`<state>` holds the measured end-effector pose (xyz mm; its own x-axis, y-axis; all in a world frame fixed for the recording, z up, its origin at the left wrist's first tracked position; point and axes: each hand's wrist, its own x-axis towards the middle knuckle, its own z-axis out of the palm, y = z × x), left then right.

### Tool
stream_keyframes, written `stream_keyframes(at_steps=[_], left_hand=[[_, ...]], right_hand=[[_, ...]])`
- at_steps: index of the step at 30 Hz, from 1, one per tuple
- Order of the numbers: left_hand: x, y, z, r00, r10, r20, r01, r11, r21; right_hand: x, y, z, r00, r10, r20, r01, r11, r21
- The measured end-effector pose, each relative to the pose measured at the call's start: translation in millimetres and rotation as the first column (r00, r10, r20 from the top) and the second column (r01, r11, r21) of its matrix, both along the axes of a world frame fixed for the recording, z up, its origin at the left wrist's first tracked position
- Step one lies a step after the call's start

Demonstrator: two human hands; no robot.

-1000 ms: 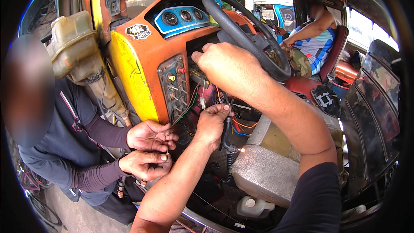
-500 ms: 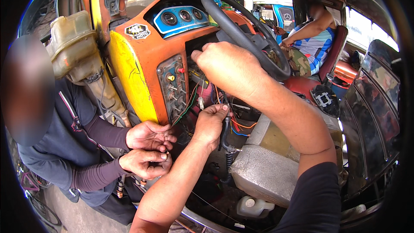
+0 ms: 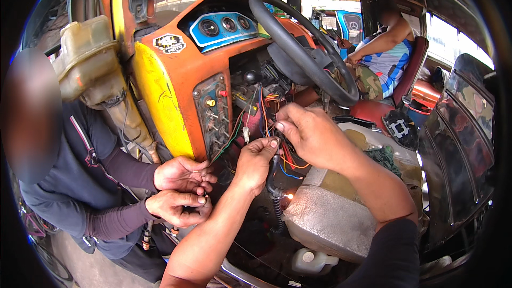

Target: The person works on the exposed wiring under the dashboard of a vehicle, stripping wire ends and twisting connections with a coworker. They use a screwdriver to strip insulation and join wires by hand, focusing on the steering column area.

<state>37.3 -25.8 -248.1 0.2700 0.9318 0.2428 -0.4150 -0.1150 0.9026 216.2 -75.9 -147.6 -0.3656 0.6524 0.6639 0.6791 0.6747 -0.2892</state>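
Note:
My left hand pinches dark wiring above a black corrugated hose under the dashboard. Just right of it, my right hand has thumb and fingers closed on thin wires from a loose bundle of orange, red, blue and green strands. A white connector hangs left of my hands. A small lit bulb glows on a black fitting below them. Left of my hands is an orange and yellow dashboard with a switch panel. The exact wires between my fingertips are too small to tell.
At left, a co-worker's hands pinch a thin wire beside a plastic reservoir. A steering wheel overhangs the wiring. A seated person is at upper right. A padded engine cover and white jug lie below.
My right hand has moved down and right from under the wheel to beside my left hand, uncovering the wiring behind it. My left hand has shifted slightly left and down.

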Motion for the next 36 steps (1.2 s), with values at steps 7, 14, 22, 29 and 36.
stream_keyframes(at_steps=[7,14,22,29,36], left_hand=[[9.9,1.9,-11.3,0.995,0.006,-0.097,0.004,0.994,0.108],[7.4,-48.0,-23.0,0.819,0.436,-0.374,-0.147,0.788,0.598],[-33.5,-93.1,-40.4,0.864,0.426,-0.268,-0.036,0.584,0.811],[-36.7,-96.0,-50.9,0.818,0.432,-0.381,0.134,0.500,0.855],[-35.3,-82.5,-59.3,0.773,0.465,-0.432,0.150,0.527,0.836]], right_hand=[[8.6,81.0,-51.5,0.916,0.080,-0.392,-0.308,0.766,-0.564],[-3.9,78.7,-61.1,0.747,0.006,-0.665,-0.534,0.600,-0.595],[13.2,61.6,-45.0,0.632,-0.113,-0.767,-0.699,0.344,-0.627],[-2.1,62.3,-62.5,0.689,0.002,-0.724,-0.701,0.254,-0.666],[-16.4,68.1,-75.8,0.743,-0.069,-0.665,-0.615,0.322,-0.720]])
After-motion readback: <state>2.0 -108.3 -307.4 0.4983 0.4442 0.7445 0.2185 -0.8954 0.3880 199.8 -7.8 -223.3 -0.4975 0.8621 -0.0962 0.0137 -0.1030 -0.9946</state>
